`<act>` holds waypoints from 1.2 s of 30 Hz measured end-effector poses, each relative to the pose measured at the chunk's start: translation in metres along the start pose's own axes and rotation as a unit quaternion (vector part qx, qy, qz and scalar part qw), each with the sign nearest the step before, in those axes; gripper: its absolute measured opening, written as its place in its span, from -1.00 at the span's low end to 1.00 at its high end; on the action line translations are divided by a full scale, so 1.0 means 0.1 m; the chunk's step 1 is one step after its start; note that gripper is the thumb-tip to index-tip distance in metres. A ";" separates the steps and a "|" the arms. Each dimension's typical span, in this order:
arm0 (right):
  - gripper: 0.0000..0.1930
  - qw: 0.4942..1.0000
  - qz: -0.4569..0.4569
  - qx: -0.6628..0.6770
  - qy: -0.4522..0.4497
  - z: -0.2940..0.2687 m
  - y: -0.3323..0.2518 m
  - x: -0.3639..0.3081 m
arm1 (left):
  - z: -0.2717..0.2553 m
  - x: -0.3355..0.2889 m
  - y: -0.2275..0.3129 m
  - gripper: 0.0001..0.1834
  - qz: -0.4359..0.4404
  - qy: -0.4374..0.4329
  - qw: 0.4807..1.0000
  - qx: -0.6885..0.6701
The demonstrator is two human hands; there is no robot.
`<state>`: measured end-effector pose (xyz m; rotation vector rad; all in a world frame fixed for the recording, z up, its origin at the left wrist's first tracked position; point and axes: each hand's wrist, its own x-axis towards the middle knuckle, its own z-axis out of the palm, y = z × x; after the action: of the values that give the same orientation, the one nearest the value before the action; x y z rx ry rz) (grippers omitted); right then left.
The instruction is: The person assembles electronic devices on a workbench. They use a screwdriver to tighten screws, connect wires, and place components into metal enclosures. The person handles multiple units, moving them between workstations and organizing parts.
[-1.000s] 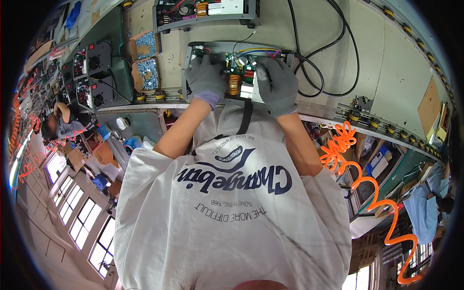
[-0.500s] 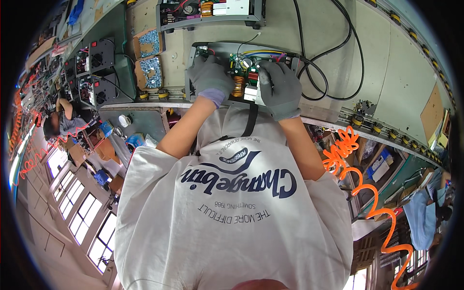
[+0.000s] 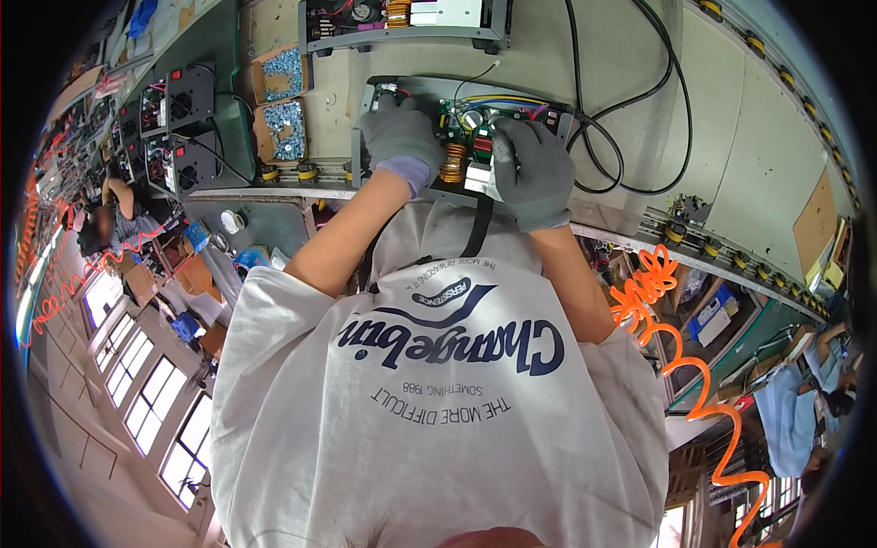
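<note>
An open grey metal chassis (image 3: 429, 88) lies on the bench in front of me. Inside it is a green circuit board (image 3: 445, 122) with a copper coil (image 3: 453, 163), a red-wound part and white blocks (image 3: 479, 175). My left hand (image 3: 402, 137), in a grey glove, reaches into the chassis's left end. Its fingers are bent together near a small connector, and whatever they pinch is hidden. My right hand (image 3: 532, 173), also gloved, is curled over the right side of the board, thumb beside the red-wound part. Yellow and blue wires run behind it, and a thin dark lead stands up.
Another open unit (image 3: 406, 27) stands behind. Two cardboard trays of screws (image 3: 285, 128) lie to the left. Black cable (image 3: 621, 119) loops across the bench at right. Rollers (image 3: 676, 230) line the near edge, and an orange coiled hose (image 3: 708, 365) hangs at right. Other people sit farther off.
The view has shifted slightly, so the chassis and bench sit a little to the right. Both hands keep nearly the same places on the chassis, with little visible finger movement.
</note>
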<state>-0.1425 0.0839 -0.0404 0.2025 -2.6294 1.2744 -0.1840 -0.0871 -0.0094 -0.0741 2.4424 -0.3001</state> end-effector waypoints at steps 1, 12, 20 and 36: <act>-0.85 1.000 -0.002 0.000 0.003 0.00 0.00 0.02 | -0.02 0.04 -0.02 -0.73 0.009 -0.004 1.000 0.012; -0.82 0.987 0.032 0.121 0.100 -0.08 0.03 -0.05 | 0.08 0.07 -0.18 -0.60 0.086 0.037 0.995 0.026; -0.71 0.932 0.156 0.240 0.222 -0.28 0.09 0.04 | -0.02 0.22 0.03 -0.65 0.019 0.121 0.977 -0.174; -0.72 0.950 0.199 0.210 -0.118 0.39 -0.56 0.60 | 0.28 -0.27 -0.32 -0.81 0.094 0.380 0.848 -0.357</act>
<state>-0.1932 0.0170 -0.0064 -0.1325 -2.6420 2.0607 -0.1466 -0.1198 -0.0064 -0.0382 3.1739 0.8452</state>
